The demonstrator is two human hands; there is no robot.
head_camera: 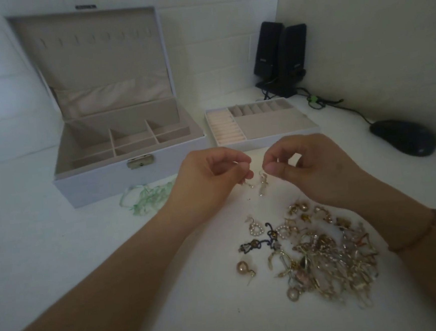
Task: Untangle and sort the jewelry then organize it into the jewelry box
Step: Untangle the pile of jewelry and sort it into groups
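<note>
Earrings dangling between both pinching grips, left hand and right hand.

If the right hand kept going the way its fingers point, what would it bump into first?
The right hand has its curled fingers pointing left, toward the left hand. It would probably meet the small pale dangly earring hanging between them first, then the left hand's fingertips. Depth is hard to judge from one view.

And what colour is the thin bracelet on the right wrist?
Reddish-brown thin bracelet, clearest in the head view.
</note>
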